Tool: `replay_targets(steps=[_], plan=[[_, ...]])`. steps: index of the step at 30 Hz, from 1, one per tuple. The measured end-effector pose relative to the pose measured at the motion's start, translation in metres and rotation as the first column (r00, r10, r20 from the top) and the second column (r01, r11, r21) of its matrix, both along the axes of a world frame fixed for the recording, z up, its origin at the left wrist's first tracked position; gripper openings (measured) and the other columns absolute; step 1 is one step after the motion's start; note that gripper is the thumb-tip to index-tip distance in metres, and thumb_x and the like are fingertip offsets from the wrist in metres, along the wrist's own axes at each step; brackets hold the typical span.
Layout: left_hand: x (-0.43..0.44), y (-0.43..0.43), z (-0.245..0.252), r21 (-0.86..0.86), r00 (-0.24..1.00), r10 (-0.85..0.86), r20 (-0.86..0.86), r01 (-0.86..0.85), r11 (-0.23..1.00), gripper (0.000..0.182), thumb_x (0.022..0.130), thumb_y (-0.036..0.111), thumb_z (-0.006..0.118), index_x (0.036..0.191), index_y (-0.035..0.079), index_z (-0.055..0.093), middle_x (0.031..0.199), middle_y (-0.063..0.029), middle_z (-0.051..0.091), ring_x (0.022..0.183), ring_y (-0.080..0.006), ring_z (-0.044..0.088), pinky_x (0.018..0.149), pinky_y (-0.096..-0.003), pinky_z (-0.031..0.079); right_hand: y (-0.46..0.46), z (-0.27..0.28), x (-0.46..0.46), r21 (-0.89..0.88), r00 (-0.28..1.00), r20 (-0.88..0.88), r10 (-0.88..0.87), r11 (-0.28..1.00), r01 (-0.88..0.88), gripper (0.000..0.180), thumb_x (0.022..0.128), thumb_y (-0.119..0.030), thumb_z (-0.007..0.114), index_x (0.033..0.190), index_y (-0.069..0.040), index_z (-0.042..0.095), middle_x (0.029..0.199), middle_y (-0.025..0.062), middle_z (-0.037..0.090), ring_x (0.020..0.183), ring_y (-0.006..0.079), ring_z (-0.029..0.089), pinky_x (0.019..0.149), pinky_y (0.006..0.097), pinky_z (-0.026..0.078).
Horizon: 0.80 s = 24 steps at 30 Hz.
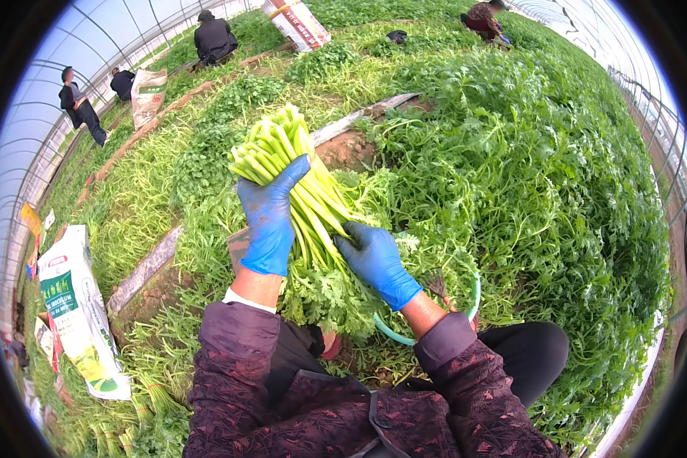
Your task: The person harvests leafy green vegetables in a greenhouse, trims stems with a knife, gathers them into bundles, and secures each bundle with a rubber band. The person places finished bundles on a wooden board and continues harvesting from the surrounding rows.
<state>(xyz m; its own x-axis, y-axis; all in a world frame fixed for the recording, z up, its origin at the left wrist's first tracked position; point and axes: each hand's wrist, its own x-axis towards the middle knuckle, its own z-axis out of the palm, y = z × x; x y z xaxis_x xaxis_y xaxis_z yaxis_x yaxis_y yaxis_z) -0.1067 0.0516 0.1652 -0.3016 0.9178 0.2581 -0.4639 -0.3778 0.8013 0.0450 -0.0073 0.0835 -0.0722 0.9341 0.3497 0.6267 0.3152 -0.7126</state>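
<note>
A thick bunch of leafy greens with pale green stalks is in front of me, its cut ends up and its leaves hanging down over my lap. My left hand, in a soiled blue glove, grips the stalks near their cut ends, thumb across the front. My right hand, also in a blue glove, is at the bunch's lower right side, where stalks turn to leaves; its fingertips are partly hidden. Below my right wrist curves a pale green hoop, perhaps a basket rim.
Uncut leafy plants stand densely at the right. A white printed sack lies at the left, above tied bunches. Farther off are upright sacks and several people, one crouching in dark clothes. A pale strip edges bare soil.
</note>
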Motion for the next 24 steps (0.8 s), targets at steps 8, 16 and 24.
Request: replay_targets(steps=[8, 16, 24], plan=[[0.0, 0.012, -0.006, 0.045, 0.999, 0.037, -0.008, -0.037, 0.998, 0.061, 0.065, -0.005, 0.087, 0.121, 0.0, 0.062, 0.113, -0.0085, 0.069, 0.096, -0.0185, 0.069, 0.087, -0.0338, 0.056, -0.049, 0.018, -0.006, -0.003, 0.965, 0.254, 0.063, 0.998, -0.064, 0.03, 0.081, -0.026, 0.071, 0.091, -0.006, 0.052, 0.071, 0.0161, 0.059, 0.066, 0.0357, 0.063, 0.063, 0.0473, 0.051], [-0.003, 0.007, 0.002, 0.024, 0.999, 0.003, -0.046, -0.002, 1.0, 0.065, 0.064, -0.003, 0.088, 0.123, 0.001, 0.06, 0.113, -0.0087, 0.069, 0.097, -0.0199, 0.068, 0.09, -0.0346, 0.055, -0.049, 0.008, 0.048, -0.153, 0.881, 0.324, 0.346, 0.938, -0.312, 0.05, 0.081, -0.051, 0.075, 0.089, -0.002, 0.069, 0.063, 0.0194, 0.058, 0.061, 0.0362, 0.06, 0.063, 0.044, 0.047], [-0.01, 0.007, 0.004, 0.01, 0.997, -0.004, -0.072, 0.004, 1.0, 0.065, 0.067, -0.001, 0.085, 0.126, 0.0, 0.057, 0.116, -0.0116, 0.067, 0.102, -0.0238, 0.068, 0.092, -0.0383, 0.055, -0.058, 0.023, 0.061, -0.375, 0.873, 0.346, 0.344, 0.904, -0.207, 0.061, 0.092, -0.061, 0.054, 0.097, -0.001, 0.067, 0.088, 0.0227, 0.068, 0.084, 0.0423, 0.066, 0.073, 0.0506, 0.052]])
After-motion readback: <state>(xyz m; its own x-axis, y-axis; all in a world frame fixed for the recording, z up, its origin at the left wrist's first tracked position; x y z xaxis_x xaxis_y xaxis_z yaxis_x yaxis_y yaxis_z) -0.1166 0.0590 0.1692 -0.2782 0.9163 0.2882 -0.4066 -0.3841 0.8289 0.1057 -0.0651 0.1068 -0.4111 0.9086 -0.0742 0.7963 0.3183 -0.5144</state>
